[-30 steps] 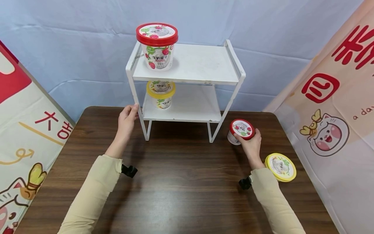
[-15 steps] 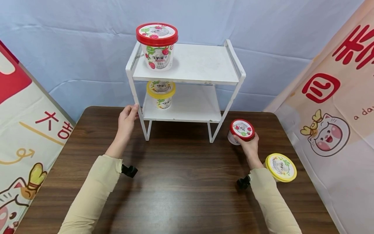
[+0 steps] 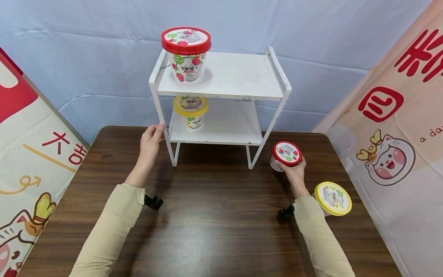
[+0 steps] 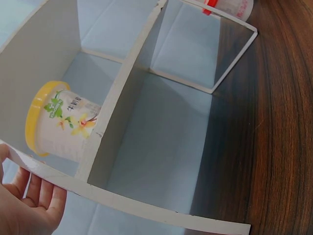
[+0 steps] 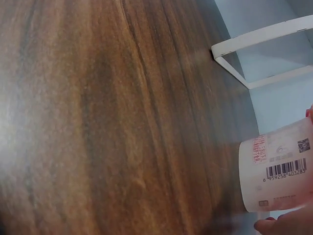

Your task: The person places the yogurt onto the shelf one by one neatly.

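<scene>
My left hand (image 3: 150,140) pinches the left front upright of a white two-tier shelf (image 3: 230,129). In the left wrist view its fingers (image 4: 41,193) lie behind that post, the thumb mostly cut off by the frame edge. To the shelf's right, my right hand (image 3: 295,173) holds a red-lidded ice cream tub (image 3: 286,153) upright, thumb on the near side and fingers at its right. The tub's barcode side (image 5: 281,169) shows in the right wrist view, where most of the hand is out of frame.
A large red-lidded tub (image 3: 187,55) stands on the top tier at the left, and a yellow-lidded tub (image 3: 190,111) below it on the lower tier. Another yellow-lidded tub (image 3: 333,199) stands on the brown table (image 3: 214,223) beside my right forearm. Cloth hangs behind.
My right hand and forearm have shifted slightly left around the red-lidded tub, which has hardly moved. My left hand and the shelf stay in place.
</scene>
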`<state>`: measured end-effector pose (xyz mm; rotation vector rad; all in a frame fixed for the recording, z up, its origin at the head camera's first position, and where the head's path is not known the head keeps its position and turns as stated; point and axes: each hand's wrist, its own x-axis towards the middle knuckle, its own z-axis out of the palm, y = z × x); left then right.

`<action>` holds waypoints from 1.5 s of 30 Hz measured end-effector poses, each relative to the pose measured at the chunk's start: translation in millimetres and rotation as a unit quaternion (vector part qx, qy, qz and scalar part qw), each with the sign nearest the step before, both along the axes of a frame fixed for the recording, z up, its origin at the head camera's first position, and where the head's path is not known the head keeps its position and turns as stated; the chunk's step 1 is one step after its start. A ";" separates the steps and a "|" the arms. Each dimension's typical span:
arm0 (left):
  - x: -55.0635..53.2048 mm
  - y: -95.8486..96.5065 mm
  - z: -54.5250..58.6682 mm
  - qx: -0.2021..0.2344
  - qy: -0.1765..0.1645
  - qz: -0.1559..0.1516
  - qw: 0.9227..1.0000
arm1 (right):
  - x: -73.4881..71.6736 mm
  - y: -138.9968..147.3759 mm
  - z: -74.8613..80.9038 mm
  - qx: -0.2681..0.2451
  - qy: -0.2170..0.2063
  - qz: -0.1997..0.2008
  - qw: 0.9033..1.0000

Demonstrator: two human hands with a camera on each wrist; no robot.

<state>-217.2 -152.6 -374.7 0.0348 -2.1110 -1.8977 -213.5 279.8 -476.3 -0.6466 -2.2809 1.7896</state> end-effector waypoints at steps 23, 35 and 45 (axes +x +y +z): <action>-1.0 -1.4 -1.6 0.003 0.006 0.001 1.000 | -6.3 -0.8 -4.0 -0.017 0.030 0.000 0.999; 0.5 -1.4 0.1 0.004 0.002 -0.001 1.000 | -1.5 -2.4 6.3 -0.001 0.048 0.011 0.999; -0.4 -1.4 -1.9 -0.007 0.002 0.001 1.000 | 3.9 -3.2 15.2 0.021 0.067 0.021 0.997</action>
